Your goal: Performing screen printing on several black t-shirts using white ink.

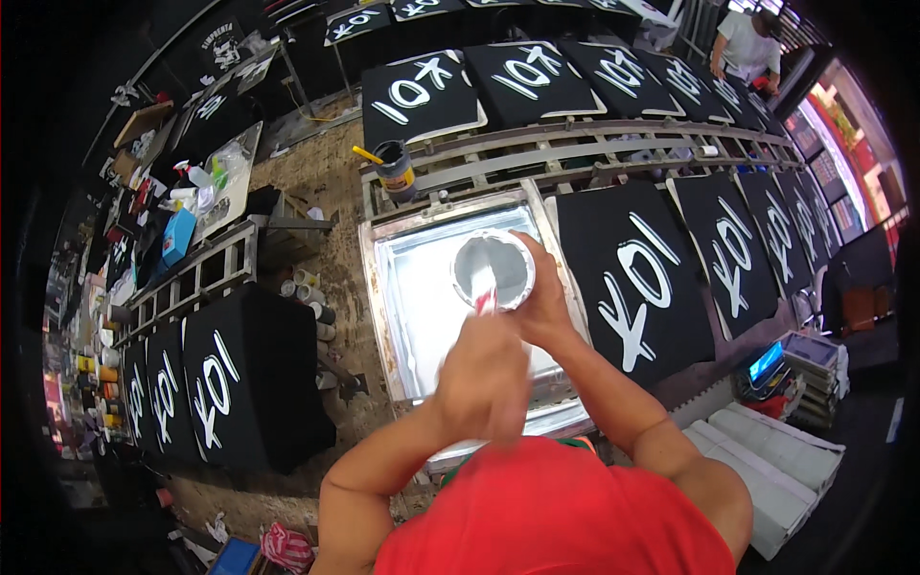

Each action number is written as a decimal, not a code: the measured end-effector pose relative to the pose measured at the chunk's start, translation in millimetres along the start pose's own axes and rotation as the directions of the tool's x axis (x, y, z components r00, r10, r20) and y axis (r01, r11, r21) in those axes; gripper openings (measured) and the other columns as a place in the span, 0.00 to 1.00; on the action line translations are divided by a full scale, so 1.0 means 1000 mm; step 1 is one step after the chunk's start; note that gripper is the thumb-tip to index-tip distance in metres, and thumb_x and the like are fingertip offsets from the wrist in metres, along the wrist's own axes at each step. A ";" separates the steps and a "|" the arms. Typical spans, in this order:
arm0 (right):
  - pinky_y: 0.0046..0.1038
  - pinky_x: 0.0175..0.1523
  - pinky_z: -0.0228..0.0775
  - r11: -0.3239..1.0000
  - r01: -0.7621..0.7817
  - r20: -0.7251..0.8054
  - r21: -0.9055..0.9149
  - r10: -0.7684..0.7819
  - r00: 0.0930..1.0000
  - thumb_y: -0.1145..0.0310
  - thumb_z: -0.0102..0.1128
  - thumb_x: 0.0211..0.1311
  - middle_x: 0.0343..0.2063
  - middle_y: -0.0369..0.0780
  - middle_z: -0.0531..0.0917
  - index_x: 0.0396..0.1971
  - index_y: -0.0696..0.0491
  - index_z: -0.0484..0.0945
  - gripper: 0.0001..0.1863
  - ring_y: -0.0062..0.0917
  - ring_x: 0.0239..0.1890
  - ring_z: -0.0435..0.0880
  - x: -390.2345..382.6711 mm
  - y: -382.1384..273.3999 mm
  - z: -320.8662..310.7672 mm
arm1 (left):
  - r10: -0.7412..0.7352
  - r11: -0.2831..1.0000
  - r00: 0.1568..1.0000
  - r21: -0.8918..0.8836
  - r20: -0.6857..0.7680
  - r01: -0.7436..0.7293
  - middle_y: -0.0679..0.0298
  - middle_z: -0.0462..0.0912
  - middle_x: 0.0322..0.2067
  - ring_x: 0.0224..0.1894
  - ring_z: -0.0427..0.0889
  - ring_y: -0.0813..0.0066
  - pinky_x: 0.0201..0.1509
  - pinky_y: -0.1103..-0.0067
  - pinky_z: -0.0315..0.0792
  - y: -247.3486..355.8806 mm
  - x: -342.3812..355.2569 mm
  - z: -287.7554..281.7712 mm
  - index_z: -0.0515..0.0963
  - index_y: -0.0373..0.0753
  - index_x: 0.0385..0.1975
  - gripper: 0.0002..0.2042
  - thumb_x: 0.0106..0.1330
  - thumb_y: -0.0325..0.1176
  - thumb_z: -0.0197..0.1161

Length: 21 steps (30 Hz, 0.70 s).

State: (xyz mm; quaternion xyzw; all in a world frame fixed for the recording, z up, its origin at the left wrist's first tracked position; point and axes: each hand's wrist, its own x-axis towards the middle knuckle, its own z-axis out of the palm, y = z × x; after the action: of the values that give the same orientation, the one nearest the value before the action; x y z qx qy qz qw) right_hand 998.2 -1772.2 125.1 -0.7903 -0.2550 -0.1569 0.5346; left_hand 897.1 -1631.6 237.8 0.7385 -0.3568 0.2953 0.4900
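My left hand (484,374) is closed round the handle of a stirring tool (485,292), white with red on it, and is slightly blurred. The tool's far end reaches into a round tub (522,254) with a white-smeared rim and greyish-white contents. My right hand (546,297) wraps the tub's right side and holds it tilted, its mouth facing up toward me. Beneath the tub lies a screen-printing frame (383,335) with a bright, whitish mesh and worn edges. The tool's tip is hidden in the tub.
Black printed panels (628,278) with white lettering lie in rows to the right and beyond. A dark ink pot (395,172) with a yellow stick stands behind the frame. Stacked pale blocks (767,460) sit lower right. A person (749,48) works at the far right.
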 end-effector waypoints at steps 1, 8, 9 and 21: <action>0.43 0.68 0.64 0.999 -0.051 0.039 -0.012 0.051 0.998 0.64 0.90 0.32 0.61 0.46 0.74 0.68 0.51 0.63 0.58 0.48 0.63 0.72 -0.002 -0.006 -0.006 | -0.338 0.935 0.940 -0.097 0.033 0.340 0.55 0.76 0.30 0.30 0.73 0.55 0.37 0.63 0.65 0.000 0.013 0.007 0.75 0.38 0.24 0.06 0.53 0.30 0.64; 0.44 0.68 0.64 0.998 -0.011 -0.055 0.059 0.014 0.998 0.68 0.87 0.34 0.61 0.46 0.74 0.69 0.51 0.63 0.56 0.48 0.64 0.70 -0.029 -0.008 -0.007 | -0.176 0.983 0.984 0.046 0.000 0.176 0.55 0.73 0.26 0.29 0.72 0.56 0.35 0.66 0.66 0.032 -0.008 0.017 0.73 0.36 0.21 0.04 0.53 0.26 0.60; 0.45 0.68 0.63 0.999 -0.039 -0.049 -0.017 0.038 0.998 0.69 0.87 0.33 0.61 0.46 0.73 0.68 0.51 0.63 0.56 0.48 0.64 0.70 -0.030 -0.016 -0.012 | -0.331 0.940 0.943 -0.095 -0.018 0.328 0.56 0.74 0.26 0.28 0.73 0.58 0.35 0.66 0.66 0.022 0.001 0.027 0.71 0.37 0.20 0.05 0.51 0.26 0.61; 0.47 0.63 0.67 0.995 -0.052 -0.226 -0.083 0.032 0.974 0.61 0.86 0.33 0.57 0.48 0.75 0.63 0.50 0.69 0.51 0.50 0.57 0.72 -0.108 -0.030 -0.016 | -0.223 0.962 0.967 -0.187 -0.122 0.198 0.53 0.73 0.30 0.31 0.70 0.61 0.38 0.68 0.67 0.079 -0.066 0.013 0.67 0.32 0.20 0.21 0.74 0.41 0.45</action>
State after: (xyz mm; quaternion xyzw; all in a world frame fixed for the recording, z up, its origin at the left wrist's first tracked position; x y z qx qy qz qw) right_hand 892.8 -1803.4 97.4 -0.7956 -0.1693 -0.2449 0.5276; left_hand 796.0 -1649.2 222.5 0.7042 -0.2648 0.2610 0.6049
